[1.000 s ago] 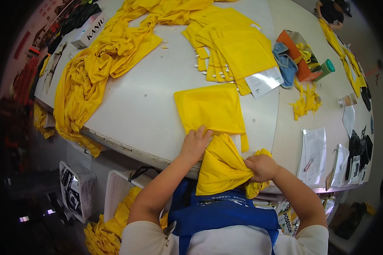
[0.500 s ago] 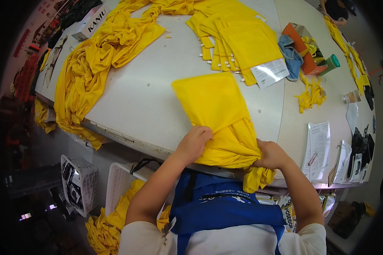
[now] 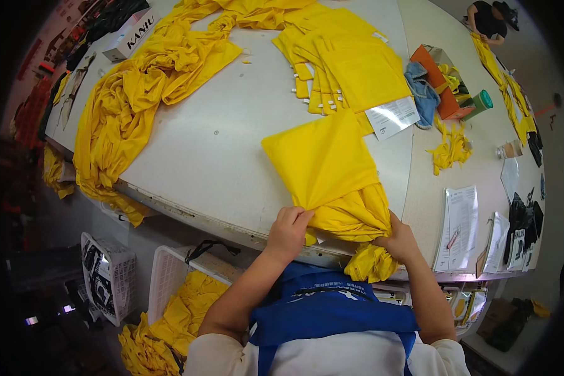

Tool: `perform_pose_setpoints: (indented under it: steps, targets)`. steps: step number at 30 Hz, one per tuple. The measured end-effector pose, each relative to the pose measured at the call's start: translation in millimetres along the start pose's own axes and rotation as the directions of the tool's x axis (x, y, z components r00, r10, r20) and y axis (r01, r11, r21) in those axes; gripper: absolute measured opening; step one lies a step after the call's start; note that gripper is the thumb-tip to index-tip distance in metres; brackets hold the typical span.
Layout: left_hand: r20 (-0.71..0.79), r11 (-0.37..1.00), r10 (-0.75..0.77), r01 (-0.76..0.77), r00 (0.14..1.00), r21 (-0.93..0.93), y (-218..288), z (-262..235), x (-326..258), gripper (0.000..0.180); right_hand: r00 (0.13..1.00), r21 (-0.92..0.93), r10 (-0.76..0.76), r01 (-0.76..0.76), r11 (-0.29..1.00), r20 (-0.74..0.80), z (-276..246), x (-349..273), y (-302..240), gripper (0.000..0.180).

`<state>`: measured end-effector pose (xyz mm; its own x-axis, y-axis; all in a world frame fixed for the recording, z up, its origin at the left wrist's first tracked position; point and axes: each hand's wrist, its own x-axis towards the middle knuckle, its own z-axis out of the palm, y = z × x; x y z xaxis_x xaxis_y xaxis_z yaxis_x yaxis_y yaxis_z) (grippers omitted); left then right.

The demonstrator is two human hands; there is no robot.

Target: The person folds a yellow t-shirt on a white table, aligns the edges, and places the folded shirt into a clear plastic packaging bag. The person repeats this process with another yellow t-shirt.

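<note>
Yellow garment (image 3: 332, 178): it lies on the white table (image 3: 219, 150) near the front edge, at about 6 o'clock of the tabletop; the far part is flat and smooth, the near part is bunched, and one end hangs over the edge
Left hand (image 3: 287, 233): fingers curled, pinching the bunched cloth at the garment's near left side
Right hand (image 3: 398, 241): closed around the gathered cloth at the near right side, just above the hanging end
Handling: I judge it light, soft and limp, not fragile; it will fold and slide easily on the smooth table, so the best hold is at the two near corners or along a seam, with both hands
Direction: the long axis runs from the near edge toward 11 o'clock; the flat far corner points to 11 o'clock, the bunched end to 5 o'clock
Around: a stack of folded yellow pieces (image 3: 357, 69) at 12 o'clock, a long loose yellow pile (image 3: 131, 100) at 10 o'clock, papers (image 3: 460, 222) at 3 o'clock
</note>
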<state>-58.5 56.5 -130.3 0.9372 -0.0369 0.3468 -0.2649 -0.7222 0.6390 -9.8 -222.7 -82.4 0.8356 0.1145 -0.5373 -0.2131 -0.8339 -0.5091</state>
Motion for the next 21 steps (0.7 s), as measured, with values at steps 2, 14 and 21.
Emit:
perform_pose_setpoints:
  steps: [2,14,21]
  targets:
    - [-0.013,1.000,0.002,-0.002,1.000,0.031,0,-3,1,0.026,0.999,0.013,-0.004,0.005,1.000,-0.041,3,0,6,0.084]
    - [0.065,0.995,0.101,-0.103,0.993,0.017,53,5,45,0.032,0.990,-0.148,-0.129,0.119,0.982,-0.059,23,-3,-40,0.086]
    - [0.194,0.980,0.072,-0.106,0.978,0.171,46,31,87,0.014,0.982,-0.350,-0.174,0.136,0.927,-0.079,16,-5,-51,0.088]
